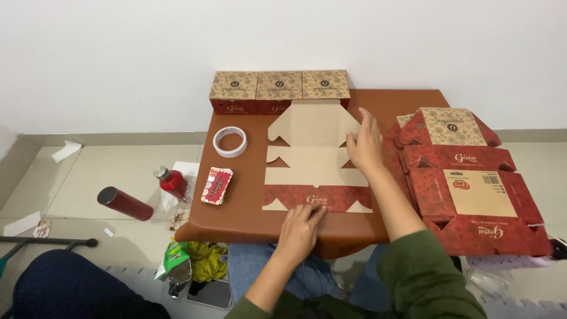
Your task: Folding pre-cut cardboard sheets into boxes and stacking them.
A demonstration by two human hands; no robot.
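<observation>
- A flat, unfolded carton blank [316, 162] lies in the middle of the low brown table [236, 212], inner kraft side up, with its printed red panel on the edge nearest the person.
- Its long axis runs from 12 to 6 o'clock, away from the body.
- The left hand [300, 227] rests at the 6 o'clock end, fingers together and flat, pressing the red panel down.
- The right hand [365, 145] lies on the blank's 3 o'clock edge, fingers extended and slightly spread along the side flap, palm down and not clamped on anything.
- So both hands touch the blank; the left holds the near edge, the right sits further up.
- At 12 o'clock, three finished boxes [279, 91] stand in a row against the wall.
- At 3 o'clock lies a stack of flat blanks [469, 189], just beside the right forearm.
- At 9 o'clock sit a tape roll [230, 142] and a small red packet [217, 185], well apart from the hands.
</observation>
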